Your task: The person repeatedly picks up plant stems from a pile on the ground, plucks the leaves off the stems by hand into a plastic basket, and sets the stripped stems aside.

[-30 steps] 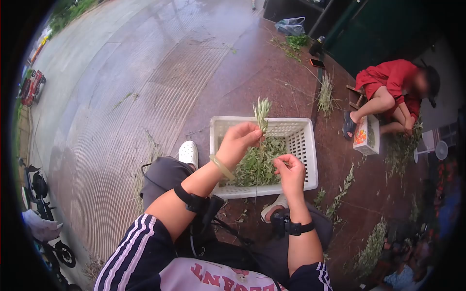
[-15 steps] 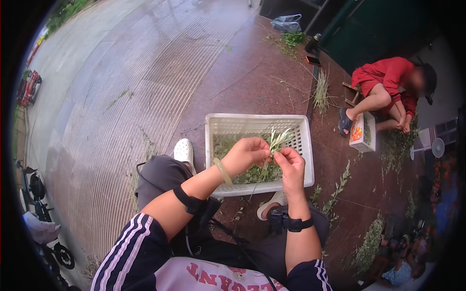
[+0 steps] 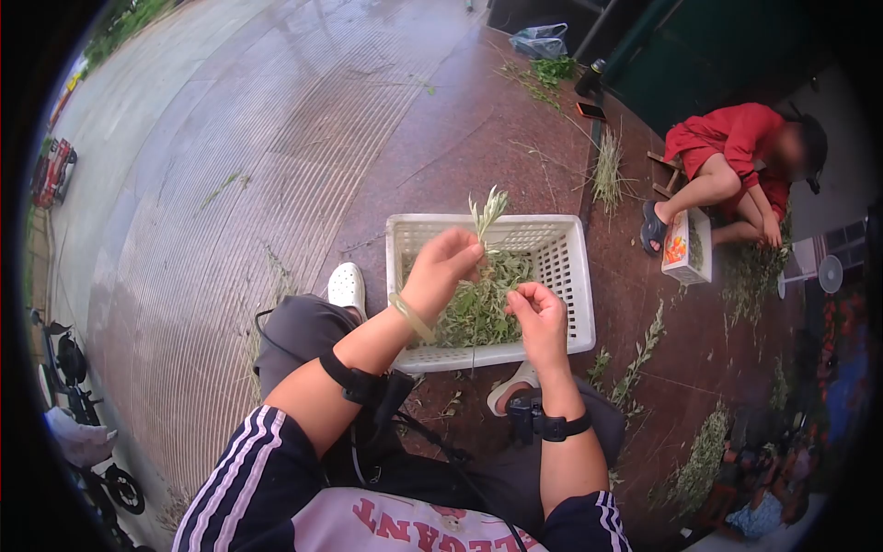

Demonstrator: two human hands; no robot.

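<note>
Nearest, a pale right shoe (image 3: 526, 375) sits just beside the near edge of a white plastic crate (image 3: 588, 276); a careless shift of that foot could nudge the crate askew. Above the crate's near right part is the person's right hand (image 3: 541, 320), thumb and fingertips drawn together; whether a bit of plant is pinched there is too small to tell. The left hand (image 3: 449, 265), a little farther out, is closed in a pinch round a leafy sprig (image 3: 488, 213), held tip upward over the crate. A loosened pinch could drop the sprig; too hard a squeeze could bruise its soft leaves. Below, green leaves (image 3: 474, 317) lie heaped in the crate, where a fallen stalk could get mixed in. Beyond, to the right, a person in red (image 3: 731, 152) bends over a small box (image 3: 685, 262). Farther off, a phone (image 3: 590, 111) lies on the floor, where a passing foot could tread on it.
</note>
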